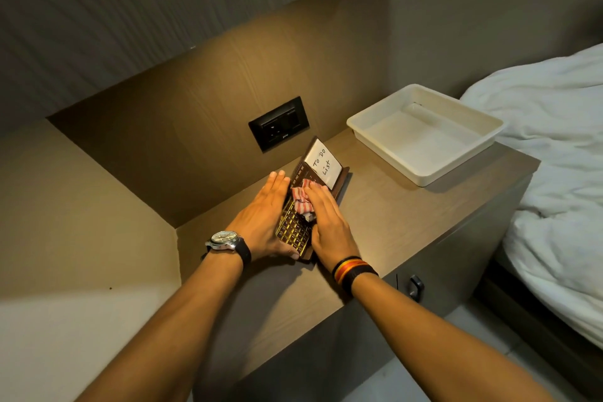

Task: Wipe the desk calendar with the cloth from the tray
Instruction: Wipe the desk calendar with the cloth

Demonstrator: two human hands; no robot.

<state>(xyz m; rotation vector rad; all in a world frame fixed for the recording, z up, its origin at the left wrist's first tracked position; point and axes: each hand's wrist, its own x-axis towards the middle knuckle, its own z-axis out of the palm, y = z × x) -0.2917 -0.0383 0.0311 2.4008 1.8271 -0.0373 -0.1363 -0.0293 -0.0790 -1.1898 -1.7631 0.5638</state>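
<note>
On nightstand (408, 215): right hand (326, 222) presses striped cloth (301, 197) flat onto desk calendar (308, 186). Left hand (261, 219), fingers straight, steadies its edge. White tray (424, 130) beside holds nothing.

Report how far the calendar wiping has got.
Done: the cloth is out of the tray, which sits empty. In hand: the right hand presses it on the desk calendar while the left hand steadies it. Left: the to-do note end looks unreached.

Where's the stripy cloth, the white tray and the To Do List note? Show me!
stripy cloth (301, 197), head view, on its bunched red-and-white middle.
white tray (424, 178), head view, on its near rim.
To Do List note (322, 164), head view, on the white paper by the writing.
</note>
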